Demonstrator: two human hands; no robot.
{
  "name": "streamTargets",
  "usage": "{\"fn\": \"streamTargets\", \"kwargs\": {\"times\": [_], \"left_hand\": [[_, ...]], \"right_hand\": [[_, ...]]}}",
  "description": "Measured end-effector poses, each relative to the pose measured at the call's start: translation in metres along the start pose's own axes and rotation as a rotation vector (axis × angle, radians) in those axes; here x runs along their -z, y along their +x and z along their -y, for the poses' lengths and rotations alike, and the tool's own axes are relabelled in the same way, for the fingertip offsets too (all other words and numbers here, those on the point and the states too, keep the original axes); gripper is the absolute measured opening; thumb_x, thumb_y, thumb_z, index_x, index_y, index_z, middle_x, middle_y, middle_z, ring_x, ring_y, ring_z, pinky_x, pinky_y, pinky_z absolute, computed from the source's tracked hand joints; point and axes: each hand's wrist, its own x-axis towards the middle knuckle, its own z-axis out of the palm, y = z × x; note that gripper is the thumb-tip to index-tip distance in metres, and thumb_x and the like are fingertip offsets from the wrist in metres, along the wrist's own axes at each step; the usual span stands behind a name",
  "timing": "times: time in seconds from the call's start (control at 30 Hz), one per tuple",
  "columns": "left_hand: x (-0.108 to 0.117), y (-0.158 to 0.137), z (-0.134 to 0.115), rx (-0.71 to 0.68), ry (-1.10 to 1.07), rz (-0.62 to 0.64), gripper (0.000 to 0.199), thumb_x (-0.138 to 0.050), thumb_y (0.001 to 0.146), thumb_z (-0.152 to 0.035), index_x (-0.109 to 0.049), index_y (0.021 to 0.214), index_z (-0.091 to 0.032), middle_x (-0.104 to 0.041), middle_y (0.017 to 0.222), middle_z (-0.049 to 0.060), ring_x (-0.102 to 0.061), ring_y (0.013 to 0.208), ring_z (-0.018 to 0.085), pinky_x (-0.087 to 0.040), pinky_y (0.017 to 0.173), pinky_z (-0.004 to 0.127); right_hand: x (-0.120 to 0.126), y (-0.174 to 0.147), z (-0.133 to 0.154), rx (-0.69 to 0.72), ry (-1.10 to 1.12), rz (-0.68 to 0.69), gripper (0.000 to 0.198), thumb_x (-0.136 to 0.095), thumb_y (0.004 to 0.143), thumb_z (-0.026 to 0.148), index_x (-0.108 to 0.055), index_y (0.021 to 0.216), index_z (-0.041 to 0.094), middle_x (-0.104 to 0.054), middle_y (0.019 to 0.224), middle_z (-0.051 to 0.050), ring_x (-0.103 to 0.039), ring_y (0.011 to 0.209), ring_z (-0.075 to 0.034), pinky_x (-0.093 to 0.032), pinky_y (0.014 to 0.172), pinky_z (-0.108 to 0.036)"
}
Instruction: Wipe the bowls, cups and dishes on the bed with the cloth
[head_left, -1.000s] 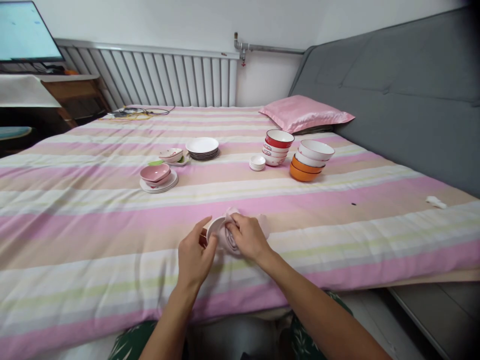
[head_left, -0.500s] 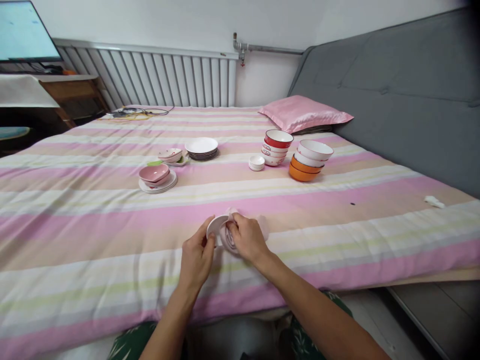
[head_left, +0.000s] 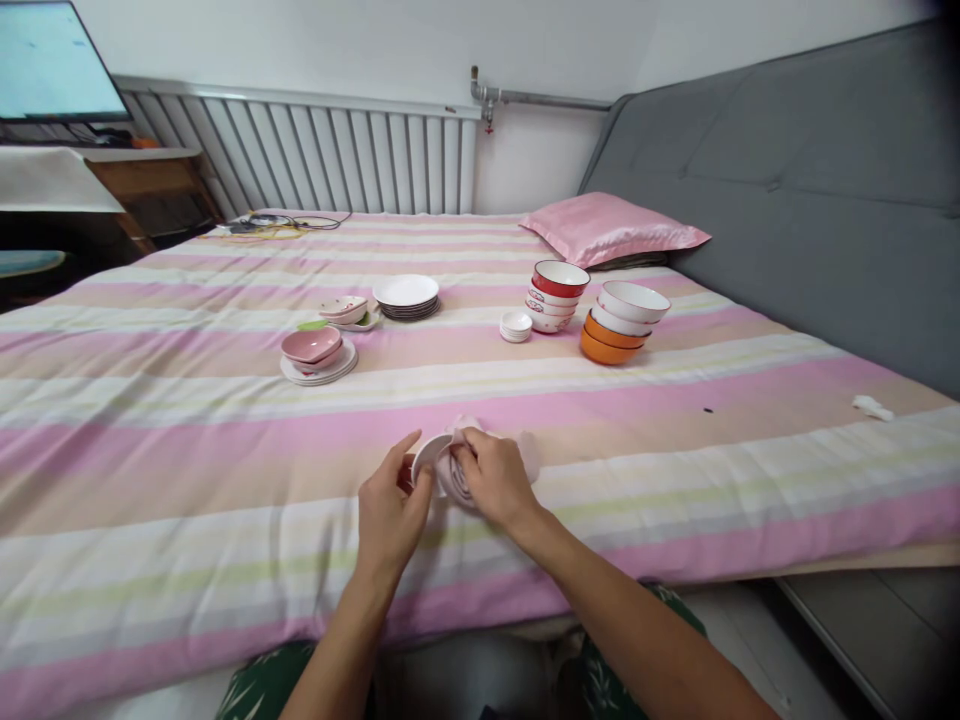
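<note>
Near the bed's front edge, my left hand (head_left: 391, 505) grips a small white dish (head_left: 430, 455) by its left rim, thumb on the near face and fingers behind. The dish stands tilted on edge. My right hand (head_left: 495, 475) pinches a pale pink cloth (head_left: 459, 484) against the dish's right side. Part of the cloth is bunched under my right palm, and a bit of it shows beyond the knuckles. My right fingertips are partly hidden by the cloth.
Beyond my hands on the striped bedspread (head_left: 225, 460) are pink bowls on plates (head_left: 315, 348), a plate stack (head_left: 406, 292), small white dishes (head_left: 515, 326), red-and-white bowls (head_left: 556, 295) and orange-and-white bowls (head_left: 619, 325). A pink pillow (head_left: 611, 228) lies behind. Crumpled white tissue (head_left: 871, 407) is at right.
My left fingers have loosened and spread slightly on the dish's rim, with the index finger lifted. My right hand with the cloth has barely moved. The view has shifted a little.
</note>
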Motion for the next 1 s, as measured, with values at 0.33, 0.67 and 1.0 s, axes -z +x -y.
{"fn": "streamTargets", "kwargs": {"times": [0.33,0.67,1.0], "left_hand": [[-0.010,-0.009,-0.003,-0.029,-0.118,-0.032,0.047,-0.050,0.082,-0.031,-0.052,0.127,-0.016,-0.069,0.083,0.004,-0.062,0.068,0.015,-0.050,0.066,0.027],[0.002,-0.003,0.000,-0.123,0.140,0.147,0.042,-0.042,0.080,-0.016,-0.062,0.117,-0.019,-0.068,0.112,0.008,-0.064,0.099,0.025,-0.046,0.084,0.034],[-0.005,0.000,0.001,0.050,-0.213,0.047,0.042,-0.056,0.077,-0.027,-0.057,0.118,-0.015,-0.071,0.099,0.009,-0.066,0.080,0.021,-0.050,0.070,0.030]], "right_hand": [[-0.011,0.005,-0.009,-0.178,0.224,-0.062,0.020,-0.048,0.085,0.024,-0.062,0.071,0.018,-0.064,0.063,-0.002,-0.056,0.058,-0.013,-0.032,0.052,-0.021],[0.004,-0.004,-0.001,0.163,-0.218,0.073,0.024,-0.042,0.086,0.018,-0.064,0.094,0.022,-0.071,0.083,-0.004,-0.064,0.072,-0.019,-0.035,0.061,-0.026],[-0.001,0.001,0.000,-0.092,0.061,-0.030,0.023,-0.046,0.087,0.026,-0.064,0.074,0.018,-0.067,0.067,-0.004,-0.059,0.061,-0.016,-0.033,0.055,-0.023]]}}
